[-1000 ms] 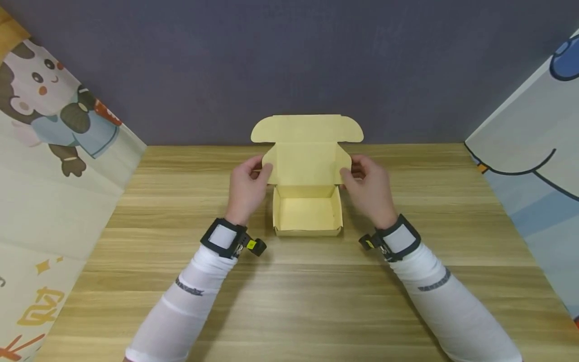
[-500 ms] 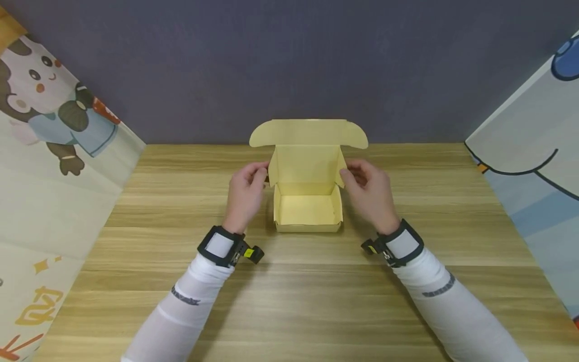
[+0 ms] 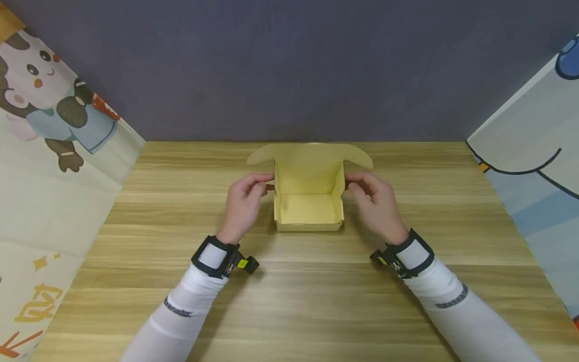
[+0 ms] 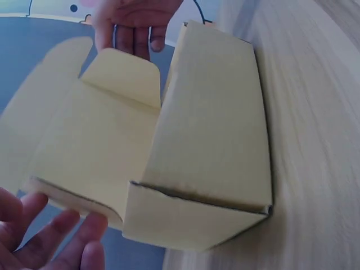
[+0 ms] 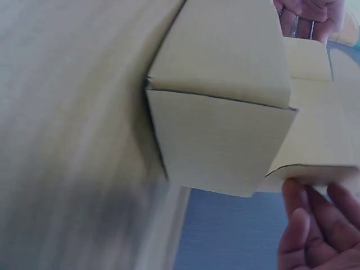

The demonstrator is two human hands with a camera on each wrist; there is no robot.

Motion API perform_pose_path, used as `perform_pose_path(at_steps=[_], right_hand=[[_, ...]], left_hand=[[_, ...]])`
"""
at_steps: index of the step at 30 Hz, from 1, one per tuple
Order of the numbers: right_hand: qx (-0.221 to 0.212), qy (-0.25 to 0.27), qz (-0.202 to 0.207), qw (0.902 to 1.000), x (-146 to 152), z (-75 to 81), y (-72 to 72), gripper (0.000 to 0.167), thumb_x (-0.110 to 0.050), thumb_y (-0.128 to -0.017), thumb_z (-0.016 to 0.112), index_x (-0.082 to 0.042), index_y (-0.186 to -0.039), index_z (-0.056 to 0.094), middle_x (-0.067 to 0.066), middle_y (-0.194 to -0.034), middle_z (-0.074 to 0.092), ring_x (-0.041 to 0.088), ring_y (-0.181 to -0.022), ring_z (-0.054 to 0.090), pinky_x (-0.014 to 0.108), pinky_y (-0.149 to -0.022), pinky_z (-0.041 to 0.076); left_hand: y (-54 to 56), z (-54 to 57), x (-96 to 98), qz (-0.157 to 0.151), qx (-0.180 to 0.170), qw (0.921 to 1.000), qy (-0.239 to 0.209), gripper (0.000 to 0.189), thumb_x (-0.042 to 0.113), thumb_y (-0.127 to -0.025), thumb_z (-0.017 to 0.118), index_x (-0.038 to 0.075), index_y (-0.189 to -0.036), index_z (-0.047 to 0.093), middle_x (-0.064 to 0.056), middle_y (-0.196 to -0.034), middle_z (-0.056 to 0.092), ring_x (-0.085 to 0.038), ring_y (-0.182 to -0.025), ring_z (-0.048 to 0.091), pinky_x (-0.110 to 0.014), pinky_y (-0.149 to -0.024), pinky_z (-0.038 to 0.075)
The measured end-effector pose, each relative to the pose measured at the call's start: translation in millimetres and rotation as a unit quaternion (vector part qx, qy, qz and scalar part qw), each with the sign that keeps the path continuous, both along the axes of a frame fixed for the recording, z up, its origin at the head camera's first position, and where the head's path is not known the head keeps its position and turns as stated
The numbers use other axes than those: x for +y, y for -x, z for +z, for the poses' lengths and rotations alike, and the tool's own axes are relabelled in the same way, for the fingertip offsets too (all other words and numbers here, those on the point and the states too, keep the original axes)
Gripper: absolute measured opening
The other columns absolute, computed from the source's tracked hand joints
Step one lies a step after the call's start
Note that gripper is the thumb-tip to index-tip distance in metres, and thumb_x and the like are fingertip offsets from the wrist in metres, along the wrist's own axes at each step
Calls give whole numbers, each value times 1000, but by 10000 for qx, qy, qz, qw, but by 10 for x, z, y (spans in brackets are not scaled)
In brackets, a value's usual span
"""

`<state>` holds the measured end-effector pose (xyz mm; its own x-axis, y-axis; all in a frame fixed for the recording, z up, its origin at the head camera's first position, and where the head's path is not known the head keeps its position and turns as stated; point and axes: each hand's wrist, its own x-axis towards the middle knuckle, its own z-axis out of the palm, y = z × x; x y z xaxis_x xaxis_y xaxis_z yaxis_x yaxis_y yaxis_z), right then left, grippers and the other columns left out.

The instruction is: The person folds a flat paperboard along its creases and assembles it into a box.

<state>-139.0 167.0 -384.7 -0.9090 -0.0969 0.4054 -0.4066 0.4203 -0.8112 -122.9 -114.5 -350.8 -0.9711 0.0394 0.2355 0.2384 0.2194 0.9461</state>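
Observation:
A small pale-yellow cardboard box stands on the wooden table, its lid raised at the back. The lid's front flap, with rounded ears at both ends, tips forward over the box. My left hand is at the lid's left side, its fingertips against the outer face of the folded side flap. On the opposite side my right hand touches the other side flap from outside with its fingers, the thumb apart from the cardboard. Neither hand curls round the box.
Behind the wooden table rises a dark blue-grey wall. Cartoon-printed panels stand at the left and right edges. Each wrist wears a strapped camera.
The lid has swung forward and its front flap has come down. The side flaps have folded inward. Both hands have moved slightly nearer the person, and their thumbs have left the flaps.

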Motion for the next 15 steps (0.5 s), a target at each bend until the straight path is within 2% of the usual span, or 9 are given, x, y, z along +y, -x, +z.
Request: perform_pose_path(at_steps=[5,8,13,15], right_hand=[[-121,76,329,9994,-14,126,-130,24,4,-96,48,6,-110,67,19,-104,70,19,-95,64,15,-79,47],[-117,-86,417,9990,-6,158,-167,25,4,-97,46,7,-110,67,20,-104,70,15,-97,64,14,-81,47],[-306,40,647,9974,108,-18,-71,26,-1,-100,46,-1,-113,68,16,-109,70,4,-102,61,16,-86,47],[-485,112,717,9962,166,-115,-5,26,-7,-102,46,-6,-116,68,12,-112,70,7,-103,62,18,-84,48]], left_hand=[[-8,-58,-88,-299,-23,9995,108,27,-6,-95,43,-11,-111,64,-26,-115,65,-34,-102,65,-50,-92,51],[33,-181,-175,-515,-110,9985,153,28,-4,-96,43,-8,-113,64,-26,-116,65,-33,-108,64,-50,-95,50],[121,-420,-319,-718,-228,9963,405,32,-1,-97,42,3,-119,65,-13,-124,65,-23,-122,56,-44,-104,44],[135,-449,-367,-814,-380,9947,493,35,0,-97,40,8,-119,66,-6,-126,65,-19,-123,55,-42,-105,42]])
